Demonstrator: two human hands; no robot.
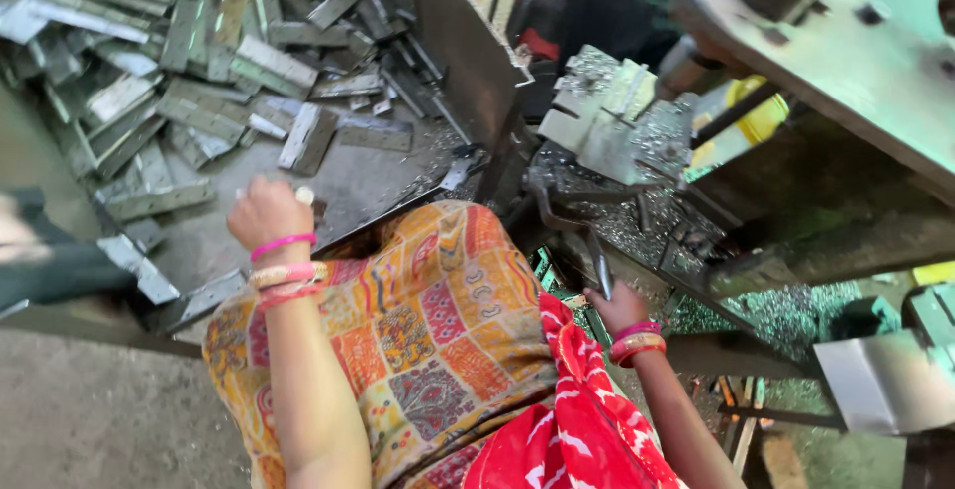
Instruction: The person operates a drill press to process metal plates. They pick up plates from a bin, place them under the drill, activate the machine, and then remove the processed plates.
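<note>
My left hand hovers over the near end of a grey metal tray, fingers curled downward toward a small dark piece; what it grips is hidden by the hand. A heap of flat grey metal strips fills the tray's far left part. My right hand is closed around a dark metal lever handle that runs down from a drilling fixture, where a shiny metal plate sits covered in swarf. Pink and orange bangles ring both wrists. My patterned orange lap lies between the hands.
A grey-green machine body overhangs at the upper right, with a yellow object behind it. Metal shavings cover the machine bed. Another person in dark and red clothing sits at the top centre. A bent steel sheet is at the right.
</note>
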